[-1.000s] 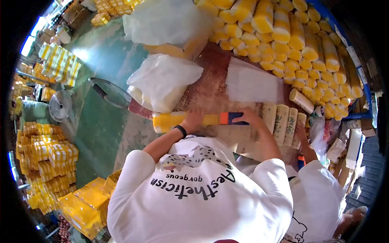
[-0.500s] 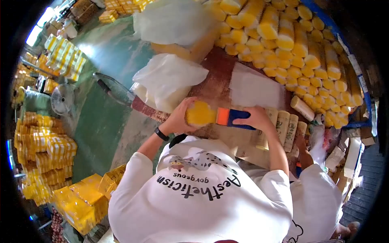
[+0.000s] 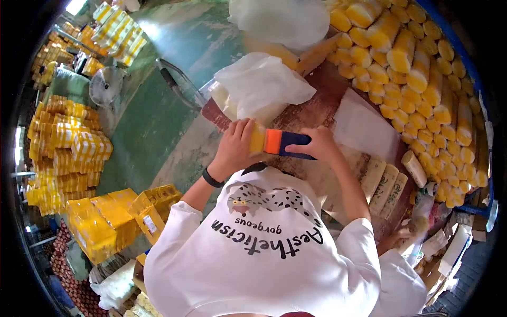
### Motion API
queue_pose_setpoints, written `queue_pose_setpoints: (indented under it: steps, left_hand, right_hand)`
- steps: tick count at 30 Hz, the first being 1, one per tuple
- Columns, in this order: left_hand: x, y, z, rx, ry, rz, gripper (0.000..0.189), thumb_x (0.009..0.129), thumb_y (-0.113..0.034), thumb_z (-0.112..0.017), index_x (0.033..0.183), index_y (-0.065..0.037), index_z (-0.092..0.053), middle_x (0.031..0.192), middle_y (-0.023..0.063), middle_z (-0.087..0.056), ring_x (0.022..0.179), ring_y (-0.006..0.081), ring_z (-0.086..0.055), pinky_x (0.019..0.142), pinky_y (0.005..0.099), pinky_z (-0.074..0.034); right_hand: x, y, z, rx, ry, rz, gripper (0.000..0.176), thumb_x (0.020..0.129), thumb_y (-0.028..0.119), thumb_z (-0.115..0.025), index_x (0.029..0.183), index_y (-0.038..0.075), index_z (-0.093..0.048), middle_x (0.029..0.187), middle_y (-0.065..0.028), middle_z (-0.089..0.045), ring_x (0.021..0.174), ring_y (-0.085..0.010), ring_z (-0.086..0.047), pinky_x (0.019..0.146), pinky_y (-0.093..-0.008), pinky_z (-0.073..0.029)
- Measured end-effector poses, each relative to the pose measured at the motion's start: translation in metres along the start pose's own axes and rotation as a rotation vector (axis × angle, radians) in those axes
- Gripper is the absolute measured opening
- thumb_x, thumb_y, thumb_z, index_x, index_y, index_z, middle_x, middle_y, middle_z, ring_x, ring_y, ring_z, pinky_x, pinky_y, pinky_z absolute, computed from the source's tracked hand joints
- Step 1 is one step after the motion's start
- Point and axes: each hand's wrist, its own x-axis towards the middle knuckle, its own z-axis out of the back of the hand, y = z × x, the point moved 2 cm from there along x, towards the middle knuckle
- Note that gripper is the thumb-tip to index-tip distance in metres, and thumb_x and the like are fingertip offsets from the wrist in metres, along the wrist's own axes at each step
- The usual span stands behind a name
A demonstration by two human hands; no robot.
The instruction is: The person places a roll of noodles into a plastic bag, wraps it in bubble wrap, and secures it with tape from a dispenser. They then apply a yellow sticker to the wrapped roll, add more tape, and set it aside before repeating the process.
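My left hand, with a black band on its wrist, is wrapped around the yellow part of a roll over the reddish wooden table. The roll's other end has an orange band and a dark blue part. My right hand grips that blue end. Both hands hold the piece just in front of my white shirt. Most of the yellow part is hidden under my left fingers.
White plastic bags lie just beyond my hands and a white sheet to the right. A big pile of yellow rolls fills the far right. Three cream wrapped rolls lie at the right. Another person's hand is lower right. Yellow boxes stand on the floor at left.
A second ago the long yellow roll lay across the table under both hands. My left hand has since slid toward the right hand and now covers the yellow part. The view shifted.
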Motion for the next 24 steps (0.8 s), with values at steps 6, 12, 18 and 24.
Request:
queue_pose_setpoints:
  steps: [6, 12, 18, 24]
  left_hand:
    - [0.001, 0.008, 0.0, -0.044, -0.02, -0.042, 0.077, 0.063, -0.032, -0.077, 0.126, -0.002, -0.044, 0.121, 0.0146, -0.05, 0.109, 0.0346, -0.047, 0.09, 0.0419, -0.044]
    - [0.006, -0.003, -0.007, -0.049, -0.006, -0.001, 0.076, 0.062, -0.03, -0.078, 0.124, -0.002, -0.045, 0.119, 0.0142, -0.051, 0.109, 0.0344, -0.048, 0.09, 0.0411, -0.044]
    - [-0.002, 0.001, -0.009, -0.042, -0.017, -0.033, 0.081, 0.062, -0.032, -0.078, 0.127, -0.001, -0.041, 0.123, 0.0159, -0.048, 0.115, 0.037, -0.044, 0.095, 0.0445, -0.041]
    - [-0.011, -0.005, 0.0, 0.077, 0.004, 0.07, 0.087, 0.061, -0.028, -0.079, 0.132, -0.003, -0.036, 0.127, 0.0173, -0.043, 0.117, 0.0382, -0.042, 0.1, 0.0474, -0.037]
  right_hand:
    - [0.001, 0.052, 0.079, -0.097, -0.007, 0.126, 0.064, 0.06, 0.064, -0.072, 0.07, 0.001, -0.068, 0.064, -0.0178, -0.062, 0.063, -0.0335, -0.063, 0.065, -0.0392, -0.051]
    - [0.012, 0.063, 0.103, -0.251, 0.018, 0.193, 0.063, 0.06, 0.065, -0.07, 0.074, 0.003, -0.068, 0.069, -0.0175, -0.063, 0.069, -0.0338, -0.062, 0.067, -0.0411, -0.049]
    - [0.037, -0.031, 0.033, -0.053, 0.201, 0.218, 0.061, 0.066, 0.063, -0.069, 0.074, 0.003, -0.064, 0.066, -0.0137, -0.061, 0.064, -0.029, -0.06, 0.062, -0.0396, -0.047]
    - [0.047, -0.026, -0.023, 0.184, 0.204, 0.207, 0.058, 0.068, 0.058, -0.071, 0.075, 0.001, -0.064, 0.064, -0.0147, -0.06, 0.062, -0.0288, -0.06, 0.061, -0.0395, -0.047]
